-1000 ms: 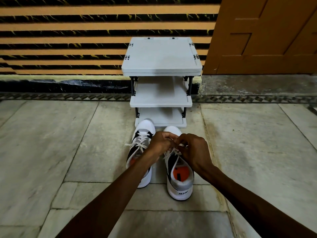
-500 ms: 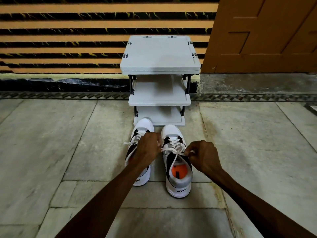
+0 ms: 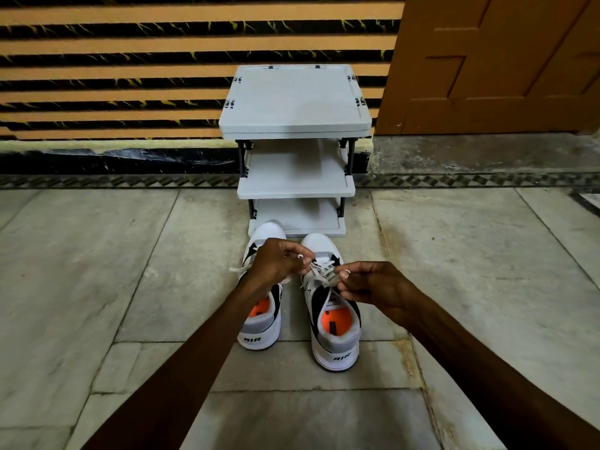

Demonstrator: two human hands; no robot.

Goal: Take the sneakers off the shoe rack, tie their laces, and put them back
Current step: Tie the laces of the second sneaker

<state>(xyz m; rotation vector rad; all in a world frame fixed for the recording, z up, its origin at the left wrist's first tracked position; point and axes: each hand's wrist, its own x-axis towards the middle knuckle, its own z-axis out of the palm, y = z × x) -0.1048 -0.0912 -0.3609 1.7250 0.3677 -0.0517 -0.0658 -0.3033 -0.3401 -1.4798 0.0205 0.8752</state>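
Observation:
Two white, black and grey sneakers with orange insoles stand side by side on the stone floor, toes toward the rack. My left hand [image 3: 276, 266] hovers over the left sneaker [image 3: 259, 326] and pinches a lace of the right sneaker [image 3: 334, 332]. My right hand [image 3: 373, 285] pinches the other lace end over the right sneaker's tongue. The white laces [image 3: 323, 272] stretch between the two hands. A loose lace trails off the left sneaker's left side. The grey three-shelf shoe rack [image 3: 295, 186] stands just beyond the toes, its shelves bare.
The rack backs onto a striped orange and black wall [image 3: 113, 76]. A brown wooden door [image 3: 493, 60] is at the right with a concrete step [image 3: 470, 154] below. Stone floor slabs [image 3: 97, 271] stretch left and right of the shoes.
My hands had pulled apart, drawing the right sneaker's laces tight, and have now come closer together again over its tongue, still holding the laces. The sneakers have not moved.

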